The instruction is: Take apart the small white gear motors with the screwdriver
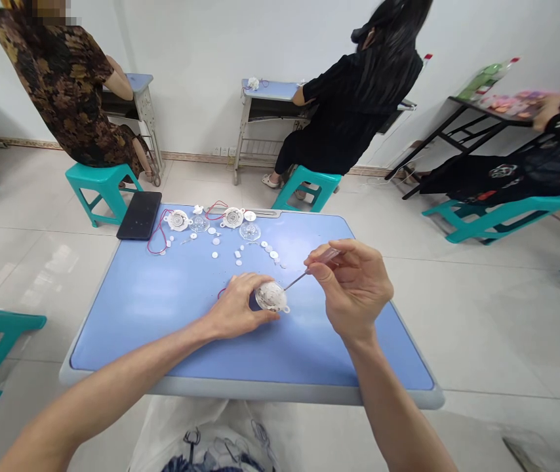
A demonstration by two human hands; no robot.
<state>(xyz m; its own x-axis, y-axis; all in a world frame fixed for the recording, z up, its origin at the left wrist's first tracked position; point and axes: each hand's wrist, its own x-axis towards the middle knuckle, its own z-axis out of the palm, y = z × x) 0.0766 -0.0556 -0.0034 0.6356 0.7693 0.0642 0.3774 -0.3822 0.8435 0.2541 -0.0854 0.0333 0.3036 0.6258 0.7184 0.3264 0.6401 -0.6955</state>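
While my left hand [235, 307] clamps a white plastic housing [271, 296], my right hand [353, 288] pinches a thin probe [296, 281] (its tip just beside the housing).

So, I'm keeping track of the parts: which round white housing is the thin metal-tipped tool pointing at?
The housing in the left hand, at the tip of the tool. The other two housings lie by the far edge of the blue desk.

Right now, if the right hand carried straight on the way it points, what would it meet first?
Probably the round white plastic part in the left hand. The right hand aims a small screwdriver at its upper right edge. Depth is unclear, so the tip may already touch it.
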